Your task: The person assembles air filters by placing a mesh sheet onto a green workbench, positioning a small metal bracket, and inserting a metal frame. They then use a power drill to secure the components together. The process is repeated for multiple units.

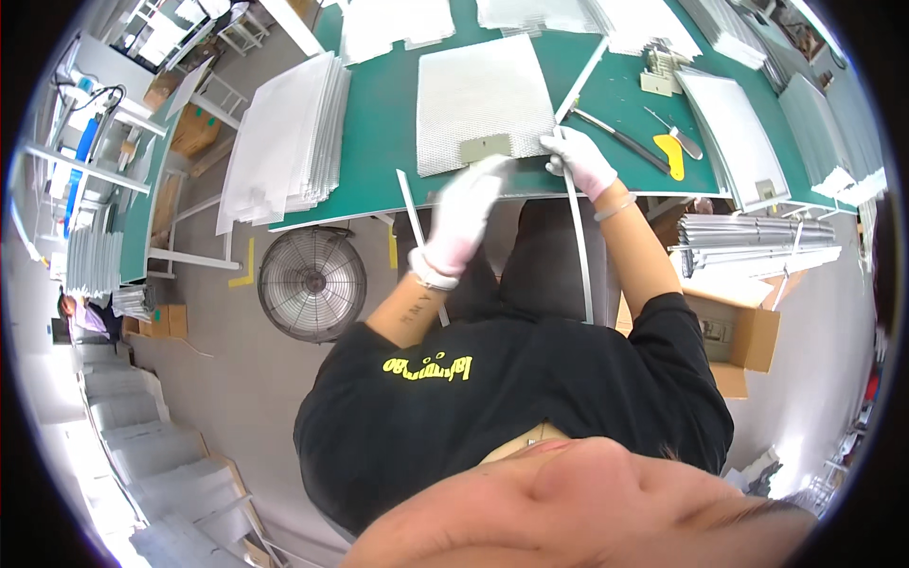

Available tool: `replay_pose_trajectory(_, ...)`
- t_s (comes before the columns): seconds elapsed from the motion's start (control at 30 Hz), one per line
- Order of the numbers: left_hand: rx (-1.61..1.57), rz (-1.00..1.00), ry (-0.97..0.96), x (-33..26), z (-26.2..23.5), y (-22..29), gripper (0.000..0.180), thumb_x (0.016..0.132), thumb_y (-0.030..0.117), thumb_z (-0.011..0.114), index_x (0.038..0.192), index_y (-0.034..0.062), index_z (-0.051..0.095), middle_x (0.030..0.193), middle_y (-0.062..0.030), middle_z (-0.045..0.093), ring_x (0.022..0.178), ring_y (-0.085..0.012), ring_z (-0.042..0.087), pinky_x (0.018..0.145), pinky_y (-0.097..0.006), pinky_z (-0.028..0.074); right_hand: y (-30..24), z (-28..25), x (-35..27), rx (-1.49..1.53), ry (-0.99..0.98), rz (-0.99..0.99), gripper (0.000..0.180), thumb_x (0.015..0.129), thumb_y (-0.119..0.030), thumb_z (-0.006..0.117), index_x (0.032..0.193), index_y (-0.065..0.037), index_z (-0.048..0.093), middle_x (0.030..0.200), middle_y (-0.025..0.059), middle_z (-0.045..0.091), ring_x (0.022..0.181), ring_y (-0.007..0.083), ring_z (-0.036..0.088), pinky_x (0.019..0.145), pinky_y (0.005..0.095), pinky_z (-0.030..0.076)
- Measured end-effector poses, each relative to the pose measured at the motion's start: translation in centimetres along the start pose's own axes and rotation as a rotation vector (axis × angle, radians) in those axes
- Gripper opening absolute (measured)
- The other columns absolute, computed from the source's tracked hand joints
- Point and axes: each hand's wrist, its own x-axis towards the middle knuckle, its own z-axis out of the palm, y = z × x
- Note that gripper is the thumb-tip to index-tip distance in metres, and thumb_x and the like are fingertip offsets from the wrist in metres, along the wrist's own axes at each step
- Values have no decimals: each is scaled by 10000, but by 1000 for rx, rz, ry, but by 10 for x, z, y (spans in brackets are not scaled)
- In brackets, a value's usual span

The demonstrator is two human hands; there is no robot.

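A white mesh panel [483,90] lies on the green table [379,114] in front of me, with a beige plate [485,149] near its lower edge. My left hand [469,208], in a white glove, is at that lower edge beside the plate; motion smears its fingers. A thin metal strip [411,204] runs past its left side and behind the wrist. My gloved right hand [579,161] is closed at the panel's right corner, on a metal strip [579,246] that hangs down toward my lap. Another strip [582,80] slants up from its fingertips along the panel's right side.
Right of my right hand lie a hammer [625,142], a yellow-handled tool [670,156] and a screwdriver [677,133]. Stacks of mesh panels stand left [284,133] and right [734,133]. Below are a floor fan [312,284], bundled metal strips [757,241] and a cardboard box [753,336].
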Motion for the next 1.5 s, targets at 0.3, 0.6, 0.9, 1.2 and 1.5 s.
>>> replay_pose_trajectory(0.3, -548, -283, 88, 9, -129, -28, 453, 1015, 256, 574, 1373, -14, 511, 1257, -115, 619, 1165, -203, 594, 1050, -441, 447, 0, 22, -9, -20, -126, -99, 94, 980, -150, 575, 979, -86, 506, 799, -17, 495, 634, 78, 489, 686, 303, 527)
replay_pose_trajectory(0.6, -144, -184, 322, -7, -87, 57, 409, 921, 63, 682, 1302, -36, 571, 1099, -86, 674, 940, -136, 673, 783, -286, 611, -45, 46, -65, -1, -134, -365, 285, 983, -200, 574, 1186, -4, 536, 791, 0, 525, 692, 92, 513, 710, 284, 508)
replay_pose_trajectory(0.9, -294, -4, 280, -34, -84, 72, 403, 933, 11, 647, 1314, -27, 523, 1007, -70, 667, 860, -113, 646, 840, -330, 594, -64, 49, -94, -90, -41, -515, 317, 989, -223, 585, 1206, -4, 514, 834, 21, 583, 658, 85, 502, 615, 223, 439)
replay_pose_trajectory(1.2, -43, 61, 432, -49, -75, 84, 600, 932, -54, 543, 1493, -47, 329, 1346, -139, 556, 1154, -152, 540, 968, -293, 435, -74, 58, -101, -104, -42, -541, 429, 953, -250, 621, 1262, 15, 485, 886, 44, 611, 645, 95, 504, 573, 233, 414)
replay_pose_trajectory(1.5, -365, 379, 412, -66, -97, 95, 422, 973, 109, 596, 1328, -89, 480, 1100, -230, 654, 837, -271, 685, 758, -383, 571, -100, 101, -101, -215, -72, -661, 395, 896, -72, 556, 1268, 39, 481, 872, 57, 606, 679, 115, 553, 646, 252, 480)
